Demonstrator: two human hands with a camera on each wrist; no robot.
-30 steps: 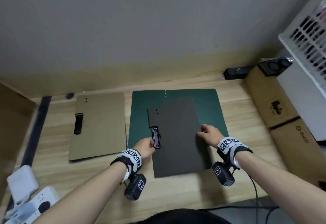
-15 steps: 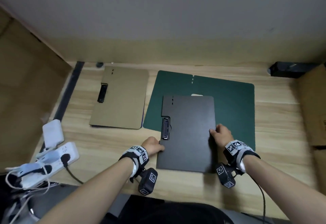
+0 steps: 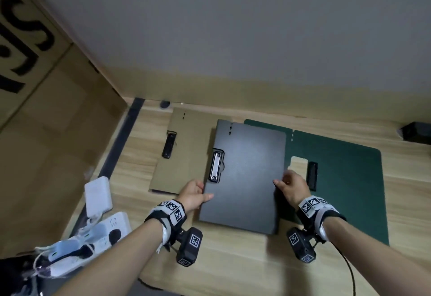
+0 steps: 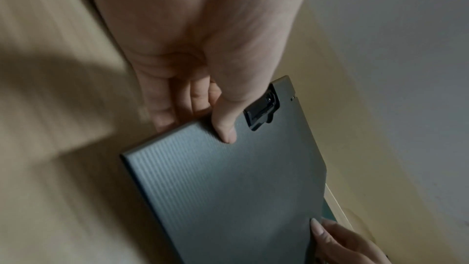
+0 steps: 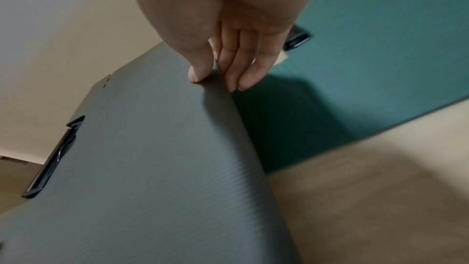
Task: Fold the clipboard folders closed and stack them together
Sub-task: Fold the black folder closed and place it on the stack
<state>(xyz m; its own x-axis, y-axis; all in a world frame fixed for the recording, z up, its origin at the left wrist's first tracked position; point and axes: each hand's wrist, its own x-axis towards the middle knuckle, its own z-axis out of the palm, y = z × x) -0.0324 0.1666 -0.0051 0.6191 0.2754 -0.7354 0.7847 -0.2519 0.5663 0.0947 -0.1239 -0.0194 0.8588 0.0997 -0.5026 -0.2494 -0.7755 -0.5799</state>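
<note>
A closed black clipboard folder [image 3: 247,174] [image 4: 228,188] [image 5: 152,158] is lifted off the desk, held by both hands. My left hand [image 3: 194,194] [image 4: 203,95] pinches its left edge just below the metal clip [image 3: 215,166], thumb on top. My right hand [image 3: 290,186] [image 5: 228,67] pinches its right edge, thumb on top and fingers beneath. A closed tan folder [image 3: 184,153] lies to the left, partly under the black one. A green folder [image 3: 345,174] [image 5: 380,57] lies open flat to the right, its clip [image 3: 312,175] showing.
A white power strip with plugs [image 3: 98,232] and a white adapter [image 3: 98,194] sit at the desk's left front. Large cardboard boxes [image 3: 46,132] stand on the left. A dark box [image 3: 417,132] rests at the back right against the wall.
The black folder has been carried left off the green folder, and it now overlaps the tan folder's right side. The green folder's clip has become uncovered.
</note>
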